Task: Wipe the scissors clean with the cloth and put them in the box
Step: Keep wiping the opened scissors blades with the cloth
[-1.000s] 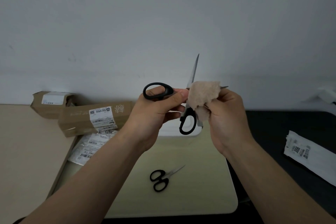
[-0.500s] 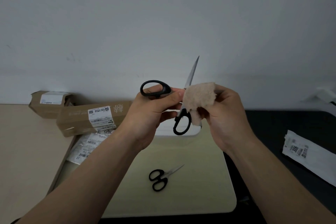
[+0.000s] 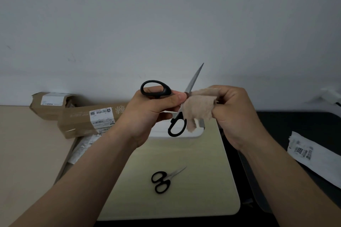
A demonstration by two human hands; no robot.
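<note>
Large black-handled scissors (image 3: 193,81) are held spread apart in mid-air, one blade pointing up and right. My left hand (image 3: 147,110) grips the upper handle loop (image 3: 154,89); the lower loop (image 3: 177,126) hangs free. My right hand (image 3: 234,110) pinches a beige cloth (image 3: 198,108) around the other blade, which is hidden inside the cloth. A white box (image 3: 177,135) sits on the table just behind my hands, mostly hidden by them. A smaller pair of black-handled scissors (image 3: 164,179) lies on the pale mat (image 3: 203,180).
Brown cardboard parcels (image 3: 86,120) with labels lie at the back left, with plastic mailers (image 3: 81,149) below them. A white labelled bag (image 3: 310,155) rests on the dark surface at the right. A grey wall stands close behind.
The upright blade has tilted further to the right and the scissors have shifted slightly left. My right hand with the cloth has closed over the other blade, whose tip no longer shows.
</note>
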